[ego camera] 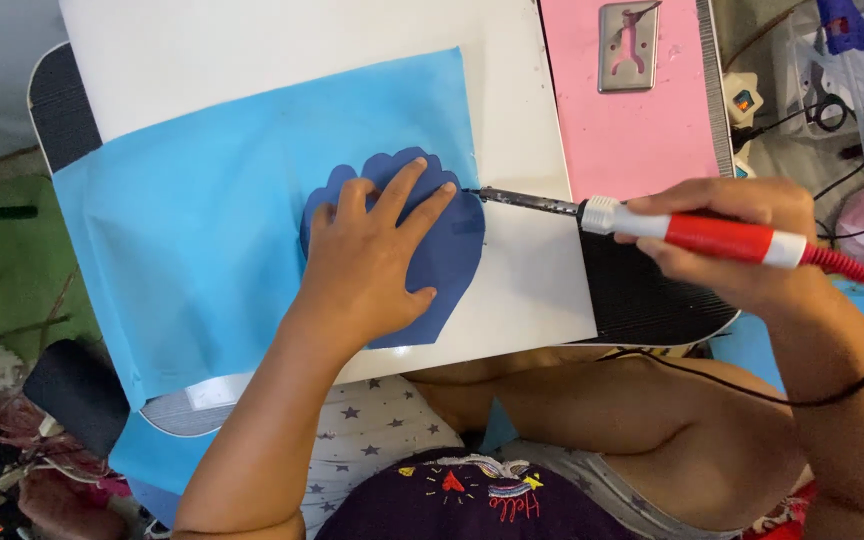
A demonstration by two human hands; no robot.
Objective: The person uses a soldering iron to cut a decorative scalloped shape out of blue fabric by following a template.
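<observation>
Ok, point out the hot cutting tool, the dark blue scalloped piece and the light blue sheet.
hot cutting tool (722, 237): head view, red part of handle.
dark blue scalloped piece (452, 262): head view, bare right side.
light blue sheet (192, 230): head view, open middle area.

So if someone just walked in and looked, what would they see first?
Probably the red and white heated cutting tool, gripped in the right hand on the right, its dark metal tip touching the edge of a dark blue scalloped shape. Next, the left hand pressed flat on that shape in the middle, over a big light blue sheet spread across a white board.
</observation>
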